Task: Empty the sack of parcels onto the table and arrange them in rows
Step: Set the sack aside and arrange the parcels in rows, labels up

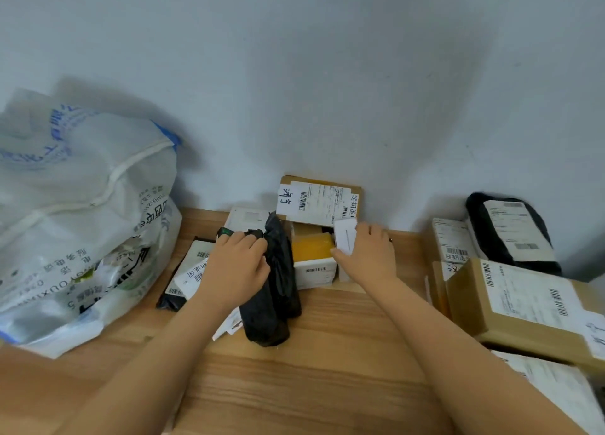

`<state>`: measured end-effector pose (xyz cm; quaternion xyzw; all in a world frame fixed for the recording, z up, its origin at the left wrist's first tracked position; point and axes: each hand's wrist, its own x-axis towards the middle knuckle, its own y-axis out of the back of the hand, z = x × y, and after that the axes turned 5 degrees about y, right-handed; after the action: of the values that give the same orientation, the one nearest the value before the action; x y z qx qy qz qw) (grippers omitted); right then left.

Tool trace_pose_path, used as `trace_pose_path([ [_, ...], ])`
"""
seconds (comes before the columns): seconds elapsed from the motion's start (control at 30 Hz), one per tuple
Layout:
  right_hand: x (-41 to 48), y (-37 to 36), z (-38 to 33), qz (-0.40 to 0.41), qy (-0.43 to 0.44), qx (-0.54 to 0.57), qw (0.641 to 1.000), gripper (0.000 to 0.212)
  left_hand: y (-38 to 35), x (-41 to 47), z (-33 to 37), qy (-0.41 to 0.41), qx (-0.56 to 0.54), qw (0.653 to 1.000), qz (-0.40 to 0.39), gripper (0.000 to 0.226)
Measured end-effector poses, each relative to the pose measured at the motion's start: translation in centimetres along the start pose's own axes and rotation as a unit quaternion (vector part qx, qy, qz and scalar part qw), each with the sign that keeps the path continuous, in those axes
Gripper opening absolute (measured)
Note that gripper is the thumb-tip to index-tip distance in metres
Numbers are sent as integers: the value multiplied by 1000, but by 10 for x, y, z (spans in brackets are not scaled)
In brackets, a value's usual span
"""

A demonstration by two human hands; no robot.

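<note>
Nearest us is the bare wooden front of the desk [327, 385], with both forearms reaching across it. At the near right a big cardboard box [523, 307] sits on top of other labelled parcels, which we take for a group already sorted aside.

Further in, the left hand [240, 264] curls its fingers over the upper end of a black bagged parcel [278, 290], gripping where the plastic bunches. The parcel stands on end, and we judge the grip is there to stop the floppy thing toppling while it is steered into line. Just to its left a flat black parcel [188, 271] lies label up, partly under the wrist. The right hand [371, 254] pinches a small white packet [345, 238] between thumb and fingers, beside a yellow parcel [312, 246] that sits on or behind a white box [315, 272]; we cannot tell which. That gap is probably the packet's slot in the row.

Behind these a brown carton [322, 202] leans on the wall [327, 74], label towards us, likely propped so to save room. The sack [82, 212] slumps on the desk at the left against the wall, bulging, with packets showing through it, so we reckon the emptying is only part done.
</note>
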<state>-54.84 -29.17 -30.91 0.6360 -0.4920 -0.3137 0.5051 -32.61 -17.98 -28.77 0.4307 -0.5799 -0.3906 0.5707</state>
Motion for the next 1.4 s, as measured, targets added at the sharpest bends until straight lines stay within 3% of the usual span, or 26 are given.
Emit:
trace_pose_path([
  [0.2,24,-23,-2,-15,-18,75,997,81,-18,8,-1,26,-6,999,-33,7],
  [0.5,-73,-34,38,14,120,-35,992,68,-38,4,16,-34,-38,997,-51,17],
  [0.67,-143,-69,52,-19,150,-91,984,71,-49,-9,29,-77,-72,992,-64,7],
  [0.8,-169,-96,49,-72,78,-63,992,63,-53,-19,34,-107,-78,988,-74,6],
  [0.93,-169,-99,42,-86,-36,36,995,37,-55,-27,30,-123,-87,985,-78,7],
  [1.03,-159,-100,31,-41,-163,17,986,65,-57,-33,26,-122,-89,985,-77,5],
  [1.17,-155,-106,20,-103,-318,33,942,108,-60,-43,23,-131,-99,984,-74,10],
  [1.23,-154,-107,17,-90,-353,74,929,110,-60,-46,22,-131,-97,984,-76,17],
  [1.3,-154,-109,15,-53,-368,135,919,104,-60,-48,18,-129,-99,984,-73,10],
  [1.4,-155,-106,22,-30,-364,292,884,92,-62,-50,15,-128,-107,983,-79,9],
])
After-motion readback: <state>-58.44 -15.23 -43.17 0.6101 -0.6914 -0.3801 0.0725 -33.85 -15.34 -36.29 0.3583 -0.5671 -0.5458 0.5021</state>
